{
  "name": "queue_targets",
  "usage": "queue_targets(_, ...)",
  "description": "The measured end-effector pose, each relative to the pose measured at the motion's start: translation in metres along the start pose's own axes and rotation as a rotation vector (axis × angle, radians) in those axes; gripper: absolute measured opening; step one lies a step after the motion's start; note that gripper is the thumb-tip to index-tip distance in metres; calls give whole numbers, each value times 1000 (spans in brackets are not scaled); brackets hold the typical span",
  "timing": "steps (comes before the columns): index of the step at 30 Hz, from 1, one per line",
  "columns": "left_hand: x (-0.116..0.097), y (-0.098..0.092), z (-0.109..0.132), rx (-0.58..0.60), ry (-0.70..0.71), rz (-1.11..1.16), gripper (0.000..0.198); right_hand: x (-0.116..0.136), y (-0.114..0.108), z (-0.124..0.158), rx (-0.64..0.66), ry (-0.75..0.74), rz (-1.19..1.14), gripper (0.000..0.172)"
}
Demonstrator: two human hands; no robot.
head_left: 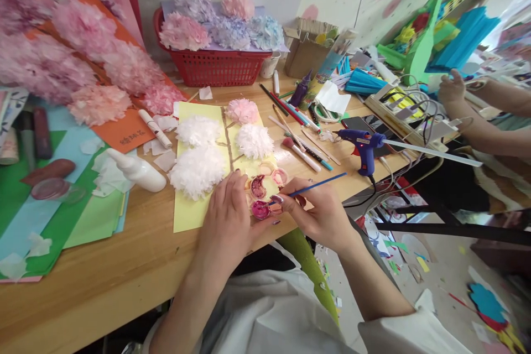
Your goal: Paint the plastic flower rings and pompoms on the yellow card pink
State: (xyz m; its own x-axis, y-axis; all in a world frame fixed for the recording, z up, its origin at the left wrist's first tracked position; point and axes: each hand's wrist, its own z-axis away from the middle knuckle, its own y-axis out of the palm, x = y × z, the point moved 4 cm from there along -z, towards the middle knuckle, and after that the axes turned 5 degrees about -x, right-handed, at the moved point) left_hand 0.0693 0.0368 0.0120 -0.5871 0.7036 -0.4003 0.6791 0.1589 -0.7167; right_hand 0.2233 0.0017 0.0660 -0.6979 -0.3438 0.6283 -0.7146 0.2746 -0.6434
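Observation:
My left hand (227,215) rests with fingers together on the edge of a small paint palette (265,191) with pink and dark red wells, steadying it at the table's front edge. My right hand (317,213) pinches a thin blue-handled paintbrush (319,183), its tip down in the pink well. The palette lies on a pale yellow sheet (188,213) that carries white tissue flowers (197,168) and one pink tissue flower (241,110) along a brown stem.
A white glue bottle (136,168) lies left of the sheet. A blue glue gun (365,146) stands to the right among pens and brushes. A red basket (215,66) of tissue flowers sits at the back. Another person's hand (452,88) works at far right.

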Motion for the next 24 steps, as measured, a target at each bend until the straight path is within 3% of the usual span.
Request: queue_targets(24, 1, 0, 0, 13, -22, 22, 89, -6, 9, 4, -20, 97, -29, 17)
